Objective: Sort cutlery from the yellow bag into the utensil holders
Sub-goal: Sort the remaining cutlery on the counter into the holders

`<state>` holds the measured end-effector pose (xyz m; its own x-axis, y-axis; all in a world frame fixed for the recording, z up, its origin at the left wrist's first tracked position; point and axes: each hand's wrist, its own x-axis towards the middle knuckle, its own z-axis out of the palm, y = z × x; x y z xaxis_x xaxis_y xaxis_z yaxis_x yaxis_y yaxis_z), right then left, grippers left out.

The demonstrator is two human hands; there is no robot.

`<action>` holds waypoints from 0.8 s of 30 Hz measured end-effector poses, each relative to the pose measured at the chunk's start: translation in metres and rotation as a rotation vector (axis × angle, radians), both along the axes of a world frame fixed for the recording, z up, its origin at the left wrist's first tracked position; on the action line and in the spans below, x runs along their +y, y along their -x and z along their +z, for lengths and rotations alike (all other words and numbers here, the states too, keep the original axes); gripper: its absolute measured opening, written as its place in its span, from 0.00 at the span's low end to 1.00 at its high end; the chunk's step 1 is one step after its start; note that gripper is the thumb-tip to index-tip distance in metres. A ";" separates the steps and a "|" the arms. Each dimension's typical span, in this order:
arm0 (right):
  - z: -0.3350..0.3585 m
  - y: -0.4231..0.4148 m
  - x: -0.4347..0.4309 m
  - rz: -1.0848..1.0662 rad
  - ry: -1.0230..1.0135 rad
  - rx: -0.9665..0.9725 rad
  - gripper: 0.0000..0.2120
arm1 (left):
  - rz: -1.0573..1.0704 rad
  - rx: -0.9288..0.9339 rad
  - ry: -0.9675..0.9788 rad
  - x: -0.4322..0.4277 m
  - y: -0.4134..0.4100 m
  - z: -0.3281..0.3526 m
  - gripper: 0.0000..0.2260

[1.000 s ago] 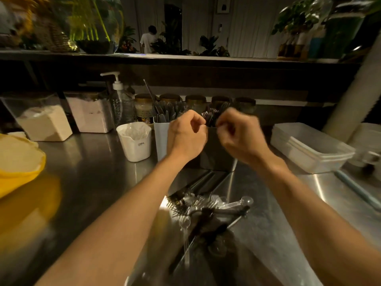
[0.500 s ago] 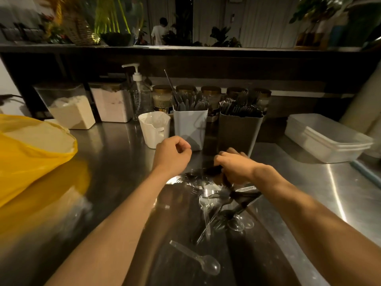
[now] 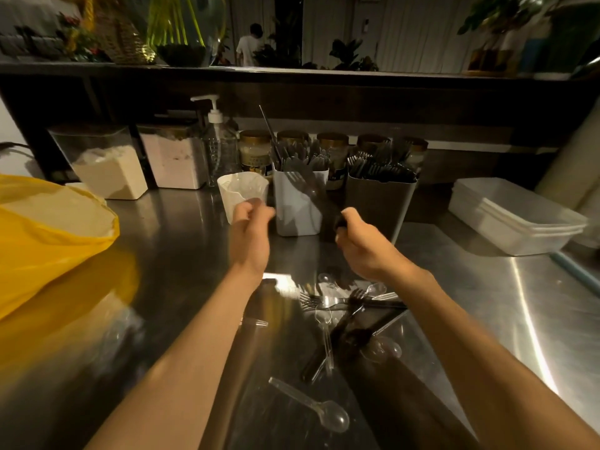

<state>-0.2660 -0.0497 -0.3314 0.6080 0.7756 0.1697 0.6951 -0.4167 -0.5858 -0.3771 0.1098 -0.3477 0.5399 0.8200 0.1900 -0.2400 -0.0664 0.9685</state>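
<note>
A yellow bag (image 3: 48,241) lies at the left of the steel counter (image 3: 181,261). At the back stand three holders: a small white cup (image 3: 238,190), a white holder (image 3: 300,206) full of dark cutlery and a grey holder (image 3: 380,206) with forks. My left hand (image 3: 251,228) is curled just in front of the white cup and seems to pinch a clear plastic utensil, which is blurred. My right hand (image 3: 360,245) grips a black utensil (image 3: 340,222) in front of the grey holder. Between my forearms lies a loose pile of clear and black cutlery (image 3: 347,313), and one clear spoon (image 3: 321,410) lies nearer to me.
Two clear bins of powder (image 3: 110,170) (image 3: 175,164), a pump bottle (image 3: 216,141) and a row of gold-lidded jars (image 3: 331,141) line the back under a dark shelf (image 3: 292,76). Stacked white trays (image 3: 516,219) sit at the right.
Both hands dropped from the holders to the pile, then rose again. My right hand now carries a black utensil and my left hand has reached the white cup.
</note>
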 end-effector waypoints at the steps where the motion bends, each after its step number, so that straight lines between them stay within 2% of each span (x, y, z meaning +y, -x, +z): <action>1: 0.002 0.010 0.004 0.049 -0.033 0.068 0.03 | -0.131 0.024 -0.015 -0.005 -0.002 -0.002 0.25; 3: 0.003 0.028 0.014 0.158 -0.036 0.186 0.09 | -0.301 0.078 -0.032 -0.019 -0.005 -0.002 0.19; 5: -0.001 0.037 0.020 0.272 0.020 0.179 0.18 | -0.320 0.118 -0.085 -0.026 -0.007 0.000 0.14; 8: 0.001 0.033 0.015 0.352 0.089 0.181 0.17 | -0.308 0.142 -0.201 -0.028 -0.005 0.002 0.24; 11: 0.016 0.021 -0.001 0.311 0.354 -0.004 0.12 | -0.183 0.042 -0.161 -0.027 -0.004 0.006 0.23; 14: 0.021 0.019 -0.015 0.195 0.607 -0.016 0.18 | -0.094 -0.094 -0.036 -0.022 -0.003 0.007 0.18; 17: 0.018 0.023 -0.018 0.145 0.852 -0.026 0.24 | -0.056 -0.095 -0.086 -0.023 -0.001 0.002 0.15; 21: 0.010 0.024 -0.017 0.118 0.838 -0.118 0.16 | -0.017 0.016 -0.241 -0.020 -0.003 -0.013 0.20; 24: 0.009 0.026 -0.015 0.120 0.826 -0.171 0.13 | -0.119 0.097 -0.306 -0.022 -0.003 -0.025 0.23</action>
